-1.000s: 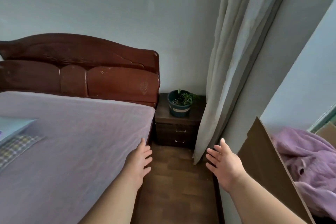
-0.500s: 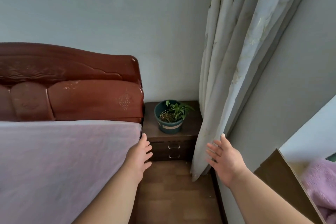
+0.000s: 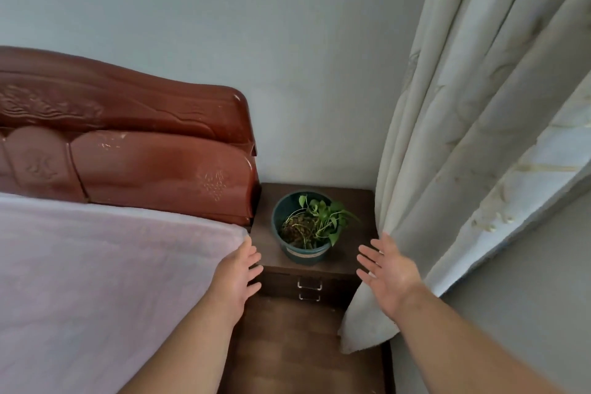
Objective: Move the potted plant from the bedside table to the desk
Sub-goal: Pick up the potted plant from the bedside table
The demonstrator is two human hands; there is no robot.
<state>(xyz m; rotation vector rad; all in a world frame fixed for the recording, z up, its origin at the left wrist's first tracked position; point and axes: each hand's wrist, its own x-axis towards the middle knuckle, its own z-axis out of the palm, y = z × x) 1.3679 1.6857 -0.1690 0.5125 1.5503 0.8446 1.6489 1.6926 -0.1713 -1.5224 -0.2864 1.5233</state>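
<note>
Head cam has the potted plant (image 3: 303, 227) upright on the bedside table (image 3: 348, 201) mid-frame, right between your left hand (image 3: 238, 275) and right hand (image 3: 388, 275), both empty, fingers spread, roughly equally near it, so reach forward.

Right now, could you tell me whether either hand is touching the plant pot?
Apart. The head view shows bare bedside table top between the pot and each open hand: left hand, right hand.
</note>
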